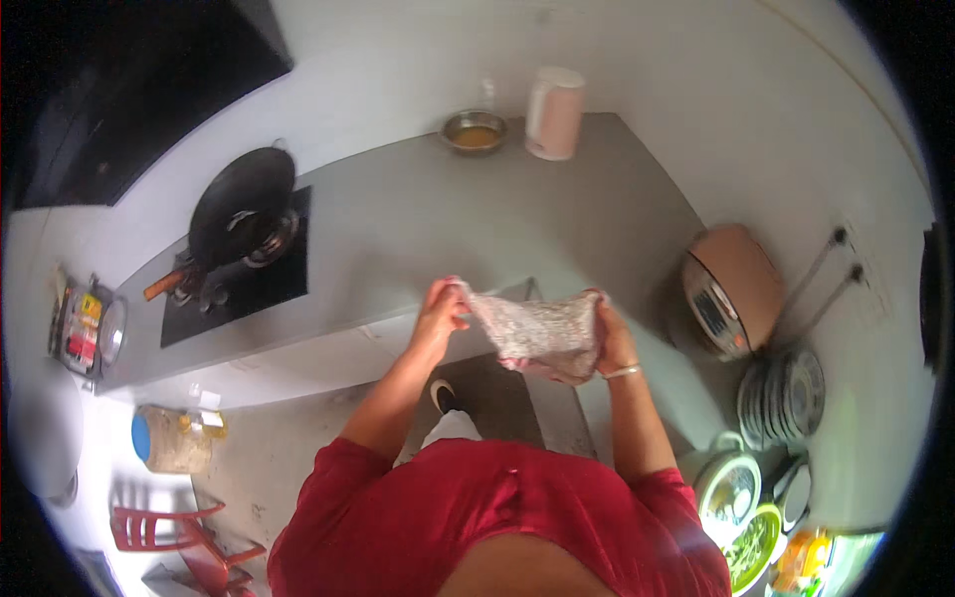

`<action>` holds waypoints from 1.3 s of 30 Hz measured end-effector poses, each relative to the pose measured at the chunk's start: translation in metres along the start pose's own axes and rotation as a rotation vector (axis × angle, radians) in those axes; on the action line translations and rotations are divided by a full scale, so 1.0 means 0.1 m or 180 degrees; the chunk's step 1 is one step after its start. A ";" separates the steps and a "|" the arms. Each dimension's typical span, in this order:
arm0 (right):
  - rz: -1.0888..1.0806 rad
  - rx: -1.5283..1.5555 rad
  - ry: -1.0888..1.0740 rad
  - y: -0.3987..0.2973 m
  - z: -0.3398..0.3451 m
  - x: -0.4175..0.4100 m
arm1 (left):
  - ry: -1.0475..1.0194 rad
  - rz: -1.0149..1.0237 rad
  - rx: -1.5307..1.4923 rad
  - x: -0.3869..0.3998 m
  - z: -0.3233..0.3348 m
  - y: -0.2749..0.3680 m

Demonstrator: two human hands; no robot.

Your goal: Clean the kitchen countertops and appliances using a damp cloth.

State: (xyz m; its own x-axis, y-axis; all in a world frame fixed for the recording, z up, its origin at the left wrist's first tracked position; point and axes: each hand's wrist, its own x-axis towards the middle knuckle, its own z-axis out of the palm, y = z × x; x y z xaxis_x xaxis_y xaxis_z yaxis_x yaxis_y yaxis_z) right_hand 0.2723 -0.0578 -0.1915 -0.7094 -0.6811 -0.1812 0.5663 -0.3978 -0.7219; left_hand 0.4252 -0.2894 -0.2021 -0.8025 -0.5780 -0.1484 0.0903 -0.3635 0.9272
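A mottled pinkish-grey cloth (548, 328) is stretched between my two hands, in front of my body and near the counter's front edge. My left hand (440, 313) pinches its left corner. On the other side, my right hand (613, 339) grips the cloth's right end; a light bracelet circles that wrist. The cloth sags a little between the hands, and its lower edge hangs in folds. Beyond it lies the grey countertop (418, 209). Parts of the fingers are hidden behind the cloth.
A wok (250, 194) sits on the black stove at left. At the back stand a metal bowl (475, 133) of brownish liquid and a pink kettle (556, 112). To the right are a rice cooker (735, 291), racked plates (780, 395) and a green basket (757, 548). A red chair (198, 545) stands lower left.
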 end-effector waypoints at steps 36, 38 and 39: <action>-0.0476 -0.0422 -0.2134 0.99 3.84 2.14 | 0.2434 0.0860 0.5218 0.52 -4.29 2.41; -0.0514 -0.0554 -0.2323 1.15 4.12 2.23 | 0.2229 0.1258 0.4885 0.33 -4.25 2.52; -0.0501 -0.0537 -0.2323 1.28 4.29 2.28 | 0.2150 0.1558 0.4665 0.23 -4.24 2.54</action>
State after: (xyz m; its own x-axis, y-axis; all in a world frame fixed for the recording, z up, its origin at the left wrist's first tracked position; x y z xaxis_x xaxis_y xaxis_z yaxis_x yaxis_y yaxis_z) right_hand 0.3630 -0.5280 -0.0384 -0.2862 -0.8808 0.3771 0.3682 -0.4645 -0.8054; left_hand 0.6798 -0.7051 -0.1163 -0.4536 -0.7514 0.4793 -0.6602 0.6445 0.3857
